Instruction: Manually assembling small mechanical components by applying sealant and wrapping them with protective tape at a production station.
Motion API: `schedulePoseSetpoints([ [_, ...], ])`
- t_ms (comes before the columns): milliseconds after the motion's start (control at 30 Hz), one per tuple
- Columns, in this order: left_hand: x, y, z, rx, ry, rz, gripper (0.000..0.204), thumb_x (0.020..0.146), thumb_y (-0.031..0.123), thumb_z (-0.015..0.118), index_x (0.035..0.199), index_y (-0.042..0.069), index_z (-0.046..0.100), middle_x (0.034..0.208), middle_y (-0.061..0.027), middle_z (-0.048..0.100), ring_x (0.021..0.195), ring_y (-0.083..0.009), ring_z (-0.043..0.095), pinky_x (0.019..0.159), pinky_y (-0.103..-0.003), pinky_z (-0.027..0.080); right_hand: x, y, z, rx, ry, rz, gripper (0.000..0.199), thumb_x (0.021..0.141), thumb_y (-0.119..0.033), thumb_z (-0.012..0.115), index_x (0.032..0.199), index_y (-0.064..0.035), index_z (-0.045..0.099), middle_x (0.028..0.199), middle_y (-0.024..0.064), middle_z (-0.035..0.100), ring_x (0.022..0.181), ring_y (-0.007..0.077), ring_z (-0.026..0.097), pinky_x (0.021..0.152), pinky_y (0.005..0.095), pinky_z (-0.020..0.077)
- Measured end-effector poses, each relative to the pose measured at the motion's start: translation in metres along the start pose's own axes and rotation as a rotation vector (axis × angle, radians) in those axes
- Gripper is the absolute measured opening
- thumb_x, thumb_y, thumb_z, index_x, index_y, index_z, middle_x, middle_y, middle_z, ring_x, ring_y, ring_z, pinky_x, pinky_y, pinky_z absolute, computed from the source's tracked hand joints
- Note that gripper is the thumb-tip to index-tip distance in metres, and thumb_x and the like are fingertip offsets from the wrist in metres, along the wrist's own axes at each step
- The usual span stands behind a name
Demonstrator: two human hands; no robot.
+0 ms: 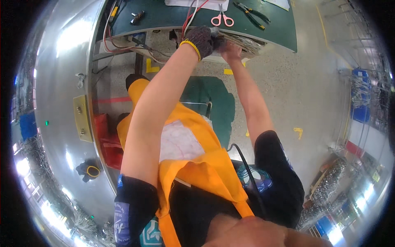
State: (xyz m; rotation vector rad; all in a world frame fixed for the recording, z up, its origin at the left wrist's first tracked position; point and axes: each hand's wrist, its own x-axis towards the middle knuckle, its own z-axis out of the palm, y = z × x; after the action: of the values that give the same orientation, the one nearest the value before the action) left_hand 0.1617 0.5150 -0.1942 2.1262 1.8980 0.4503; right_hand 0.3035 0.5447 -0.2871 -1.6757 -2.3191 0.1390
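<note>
My left hand (pixel 199 40), in a dark knit glove with a yellow cuff, is at the front edge of the green-topped bench, its fingers curled. What it holds, if anything, is hidden. Bare and close beside it, my right hand (pixel 231 50) reaches into an open drawer-like space under the benchtop. Its fingers are blurred and partly hidden by something dark between the hands. Just right of it, a stack of worn, flat, paper-like sheets (pixel 247 42) sticks out. Red and white wires (pixel 189 20) run down over the bench edge to my left hand.
On the green bench (pixel 284 31) lie pink-handled scissors (pixel 222 19), pliers (pixel 253 15), a small metal fitting (pixel 138 17) and a yellow cutter (pixel 114 13). A metal table (pixel 61 103) on the left carries a dark glove (pixel 88 170). A green stool (pixel 224 103) stands below.
</note>
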Motion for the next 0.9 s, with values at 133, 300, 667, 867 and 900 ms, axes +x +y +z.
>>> schedulePoseSetpoints([
  [133, 0.01, 0.001, 0.026, -0.062, -0.06, -0.024, 0.033, 0.069, 0.037, 0.064, 0.081, 0.007, 0.065, 0.079, -0.0193, 0.062, 0.079, -0.0349, 0.06, 0.071, -0.042, 0.048, 0.0, 0.008, -0.012, 0.143, -0.171, 0.106, 0.037, 0.078, -0.033, 0.055, 0.104, -0.007, 0.059, 0.099, 0.0134, 0.061, 0.091, 0.0287, 0.059, 0.079, 0.0405, 0.0461],
  [300, 0.012, -0.032, 0.067, -1.276, 0.228, -0.032, 0.038, 0.07, 0.042, 0.063, 0.074, 0.005, 0.065, 0.075, -0.0184, 0.062, 0.075, -0.0365, 0.059, 0.068, -0.044, 0.047, -0.082, 0.027, -0.035, 1.08, -0.179, 0.108, 0.025, 0.075, -0.014, 0.056, 0.096, -0.0009, 0.059, 0.087, 0.0121, 0.061, 0.081, 0.0192, 0.059, 0.073, 0.0294, 0.0445],
  [667, -0.068, -0.033, 0.084, -0.632, -0.137, -0.149, 0.027, 0.078, 0.026, 0.059, 0.091, 0.003, 0.06, 0.089, -0.0178, 0.061, 0.075, -0.0293, 0.06, 0.068, -0.038, 0.048, -0.142, 0.028, -0.043, 0.607, -1.078, -0.404, 0.019, 0.071, -0.01, 0.054, 0.087, -0.006, 0.063, 0.083, 0.0161, 0.062, 0.081, 0.0334, 0.059, 0.068, 0.0397, 0.0466],
  [867, -0.09, -0.036, 0.086, -0.194, -0.375, -0.548, 0.039, 0.083, 0.036, 0.045, 0.103, 0.005, 0.059, 0.106, -0.0171, 0.058, 0.09, -0.0329, 0.058, 0.086, -0.038, 0.043, -0.077, 0.002, -0.019, 0.332, -0.818, -0.332, 0.018, 0.069, -0.012, 0.054, 0.083, -0.0067, 0.065, 0.085, 0.0164, 0.062, 0.079, 0.0339, 0.059, 0.069, 0.0412, 0.0468],
  [900, -0.095, -0.039, 0.078, -0.193, -0.369, -0.552, 0.039, 0.083, 0.036, 0.045, 0.103, 0.005, 0.059, 0.106, -0.0171, 0.058, 0.09, -0.0329, 0.058, 0.086, -0.038, 0.043, -0.061, 0.007, -0.003, 0.228, -0.754, -0.354, 0.018, 0.07, -0.013, 0.053, 0.083, -0.0071, 0.065, 0.085, 0.0174, 0.062, 0.079, 0.0344, 0.059, 0.069, 0.0418, 0.0468],
])
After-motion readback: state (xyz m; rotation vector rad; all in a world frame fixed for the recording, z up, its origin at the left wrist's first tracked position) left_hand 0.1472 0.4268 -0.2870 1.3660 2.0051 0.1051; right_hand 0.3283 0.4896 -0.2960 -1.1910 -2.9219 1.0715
